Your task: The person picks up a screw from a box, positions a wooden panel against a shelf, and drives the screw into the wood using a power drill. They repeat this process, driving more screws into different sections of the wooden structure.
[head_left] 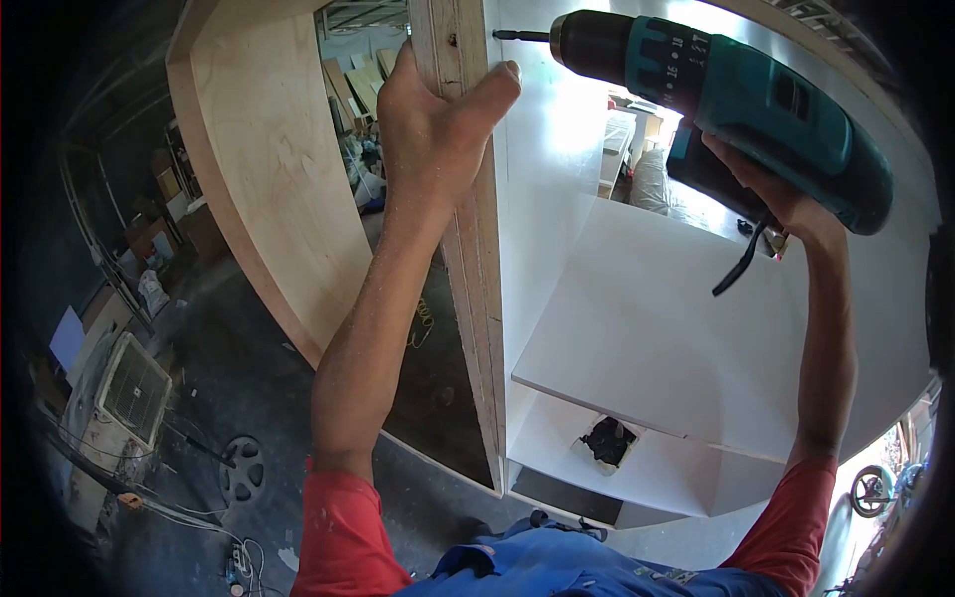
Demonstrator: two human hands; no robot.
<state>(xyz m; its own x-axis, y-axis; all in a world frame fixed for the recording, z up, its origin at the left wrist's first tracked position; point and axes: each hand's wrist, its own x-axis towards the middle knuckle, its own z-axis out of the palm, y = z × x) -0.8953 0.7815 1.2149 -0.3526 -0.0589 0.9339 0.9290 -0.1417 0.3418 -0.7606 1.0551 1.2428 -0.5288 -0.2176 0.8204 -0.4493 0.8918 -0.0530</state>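
Note:
My left hand (435,129) wraps around the upright wooden edge (474,289) of a cabinet frame, its thumb lying over the white side panel (542,149). In my right hand (786,199) is a teal and black cordless drill (786,104), held level by its handle. A dark drill bit (522,36) points left from the chuck, its tip right at the white panel a little above my left thumb. From the drill's base dangles a black strap (741,267). A dark hole (453,41) shows in the wooden edge above my left hand.
A white shelf (667,318) spans the cabinet below the drill. Lower down, a white panel has a ragged cutout (608,441). A bare plywood panel (269,149) stands at left. Cables (179,509), a wheel-like disc (242,468) and a framed grille (135,388) occupy the floor at left.

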